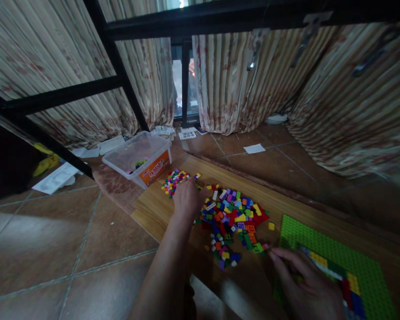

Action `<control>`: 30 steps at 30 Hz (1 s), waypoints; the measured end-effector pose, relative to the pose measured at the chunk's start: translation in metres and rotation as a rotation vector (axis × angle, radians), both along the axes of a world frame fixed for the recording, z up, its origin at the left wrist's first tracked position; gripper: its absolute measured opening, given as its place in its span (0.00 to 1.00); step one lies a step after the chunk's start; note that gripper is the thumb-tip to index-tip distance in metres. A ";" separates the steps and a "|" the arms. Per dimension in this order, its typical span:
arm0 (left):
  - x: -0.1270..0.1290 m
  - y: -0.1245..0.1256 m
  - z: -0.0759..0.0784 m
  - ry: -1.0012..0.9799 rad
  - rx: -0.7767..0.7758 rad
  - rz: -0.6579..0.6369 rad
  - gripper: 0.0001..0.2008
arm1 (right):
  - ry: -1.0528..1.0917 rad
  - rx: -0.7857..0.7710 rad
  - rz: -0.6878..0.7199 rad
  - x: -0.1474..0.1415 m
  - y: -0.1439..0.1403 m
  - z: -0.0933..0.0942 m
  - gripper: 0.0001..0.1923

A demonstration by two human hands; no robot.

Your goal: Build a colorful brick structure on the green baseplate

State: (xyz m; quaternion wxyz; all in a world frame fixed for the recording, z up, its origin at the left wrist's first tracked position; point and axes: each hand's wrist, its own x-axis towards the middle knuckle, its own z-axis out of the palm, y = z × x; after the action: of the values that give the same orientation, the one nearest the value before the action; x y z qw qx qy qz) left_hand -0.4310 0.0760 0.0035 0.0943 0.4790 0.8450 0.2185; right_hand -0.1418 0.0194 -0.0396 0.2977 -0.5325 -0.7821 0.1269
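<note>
My left hand reaches over a small heap of tiny colourful toy bricks on the wooden board. Its thumb stands apart from the fingers, whose tips are mostly hidden behind the hand. A larger pile of mixed toy bricks spreads to its right. My right hand is by the near edge of the green baseplate, thumb and forefinger pinched together. Whatever sits in that pinch is too small to make out. Rows of yellow, red, blue and white bricks are on the baseplate, partly hidden by this hand.
A clear plastic tub with an orange label and a few bricks inside stands beyond the board's left end. Black metal bars cross in front of striped curtains. Papers lie on the tiled floor.
</note>
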 end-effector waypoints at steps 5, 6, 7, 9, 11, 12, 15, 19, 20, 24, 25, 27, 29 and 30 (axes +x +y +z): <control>0.001 -0.001 -0.001 -0.044 0.069 -0.037 0.03 | 0.089 0.012 0.037 -0.006 -0.001 0.004 0.11; 0.000 -0.002 0.000 -0.057 0.092 -0.054 0.02 | 0.109 0.015 0.044 -0.007 -0.001 0.006 0.10; -0.002 -0.003 0.002 -0.070 0.112 -0.072 0.03 | 0.127 0.018 0.045 -0.008 -0.001 0.007 0.08; -0.005 -0.003 0.006 -0.102 0.142 -0.089 0.02 | 0.168 0.029 0.036 -0.012 -0.002 0.011 0.07; -0.005 -0.003 0.011 -0.157 0.173 -0.074 0.01 | 0.204 0.031 0.047 -0.017 -0.004 0.014 0.08; -0.002 -0.002 0.014 -0.232 0.208 -0.078 0.03 | 0.223 0.033 0.054 -0.020 -0.005 0.015 0.08; 0.023 -0.006 0.022 -0.706 0.290 -0.193 0.10 | 0.248 0.049 0.089 -0.026 -0.008 0.017 0.07; 0.083 -0.022 0.025 -1.301 0.104 -0.434 0.14 | 0.326 0.079 0.031 -0.021 -0.008 0.025 0.08; 0.098 -0.026 0.023 -1.403 0.043 -0.460 0.15 | 0.356 0.081 -0.003 -0.017 -0.008 0.028 0.08; 0.133 -0.034 0.013 -1.574 -0.115 -0.485 0.17 | 0.395 0.056 -0.067 0.000 -0.006 0.038 0.14; 0.136 -0.034 0.012 -1.577 -0.133 -0.480 0.17 | 0.379 0.040 -0.059 0.003 -0.005 0.039 0.16; 0.140 -0.034 0.011 -1.552 -0.158 -0.481 0.16 | 0.338 0.006 -0.030 0.009 -0.005 0.041 0.17; 0.141 -0.032 0.011 -1.516 -0.172 -0.491 0.15 | 0.310 -0.006 -0.006 0.013 -0.006 0.041 0.17; 0.143 -0.032 0.011 -1.503 -0.179 -0.498 0.15 | 0.302 -0.005 0.000 0.015 -0.006 0.040 0.16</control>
State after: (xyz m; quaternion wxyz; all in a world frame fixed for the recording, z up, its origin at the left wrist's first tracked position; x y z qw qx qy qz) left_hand -0.2884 0.0445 0.0142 0.7230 0.3687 0.4376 0.3870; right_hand -0.1264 0.0133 0.0006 0.4108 -0.5080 -0.7280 0.2077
